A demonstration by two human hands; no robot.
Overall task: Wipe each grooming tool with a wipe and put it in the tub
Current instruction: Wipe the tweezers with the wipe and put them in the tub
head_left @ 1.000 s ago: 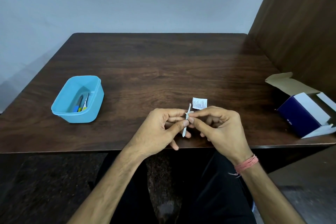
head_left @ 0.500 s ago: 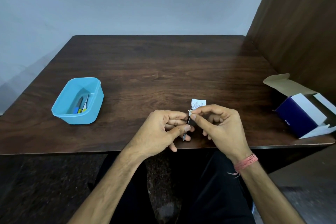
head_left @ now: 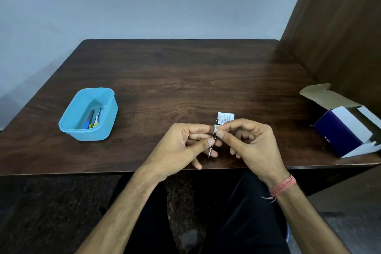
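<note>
Wipe [head_left: 215, 129] has slid to the tool's [head_left: 212, 142] top end. Our left hand [head_left: 181, 146] pinches the tool, right hand [head_left: 253, 144] fingers clamp the wipe. Thin tool could slip onto the table [head_left: 185, 80].

bare table [head_left: 175, 72] between tub [head_left: 107, 117] and box [head_left: 346, 132], wall right

blue tub [head_left: 107, 117], dark wood-grain table [head_left: 185, 80]

A dark wooden table [head_left: 185, 80] carries everything. Well to the left of the left hand [head_left: 179, 146] sits a light blue tub [head_left: 107, 121] with a few small tools in it, too small to name surely. Just beyond the right hand [head_left: 255, 146] lies a small white printed sachet [head_left: 225, 117]. Far to its right, at the table's edge, rests an open purple-and-white carton [head_left: 346, 132].
</note>
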